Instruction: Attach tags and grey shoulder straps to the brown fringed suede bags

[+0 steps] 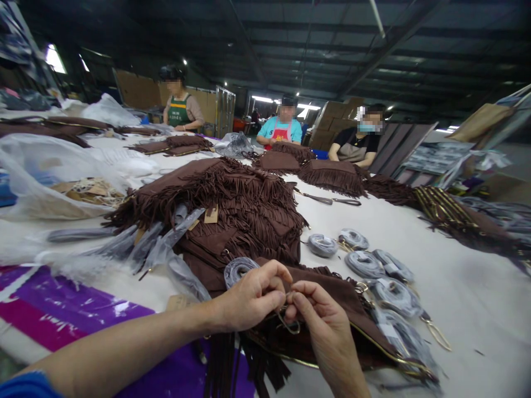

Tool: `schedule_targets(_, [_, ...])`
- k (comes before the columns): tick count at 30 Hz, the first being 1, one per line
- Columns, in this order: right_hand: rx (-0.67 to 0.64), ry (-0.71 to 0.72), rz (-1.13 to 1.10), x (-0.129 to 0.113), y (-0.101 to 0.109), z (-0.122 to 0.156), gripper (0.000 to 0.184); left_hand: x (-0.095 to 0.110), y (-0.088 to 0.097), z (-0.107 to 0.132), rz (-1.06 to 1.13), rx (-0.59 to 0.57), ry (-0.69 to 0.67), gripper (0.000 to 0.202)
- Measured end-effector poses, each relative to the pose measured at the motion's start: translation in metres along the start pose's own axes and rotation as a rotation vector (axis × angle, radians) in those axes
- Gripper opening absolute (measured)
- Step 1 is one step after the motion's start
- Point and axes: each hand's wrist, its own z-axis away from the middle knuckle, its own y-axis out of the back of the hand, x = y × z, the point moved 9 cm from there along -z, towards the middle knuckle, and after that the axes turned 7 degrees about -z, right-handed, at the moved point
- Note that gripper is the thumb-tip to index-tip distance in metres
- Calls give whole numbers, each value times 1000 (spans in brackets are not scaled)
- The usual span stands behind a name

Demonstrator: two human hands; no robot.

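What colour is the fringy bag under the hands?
Dark brown: the fringed bag under the left hand and right hand shows best in the head view.

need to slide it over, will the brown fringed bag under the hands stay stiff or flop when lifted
Probably floppy: the brown fringed bag lies flat and soft under the left hand and right hand, and its fringe hangs limp over the table edge. The fringe would likely drag and snag. The wrapped strap coils beside it look loose, so a push could scatter them.

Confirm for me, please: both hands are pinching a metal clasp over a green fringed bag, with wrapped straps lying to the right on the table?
Not quite: the fringed bag is brown, not green, as the head view shows. Both the left hand and right hand pinch the metal clasp, with wrapped straps to the right on the table.
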Motion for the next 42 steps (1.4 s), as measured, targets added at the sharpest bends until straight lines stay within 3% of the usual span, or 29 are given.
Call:
schedule_targets(25, [47, -22, 21, -1, -1, -1, 33, -2, -1, 0, 14, -37, 17, 15])
schedule_targets(36, [-65, 10, 115, -2, -5, 3, 26, 1, 0, 1, -33, -7, -3, 12])
schedule_targets(42, [-55, 59, 150, -2, -10, 3, 25, -2, -3, 2, -108, -5, -39, 15])
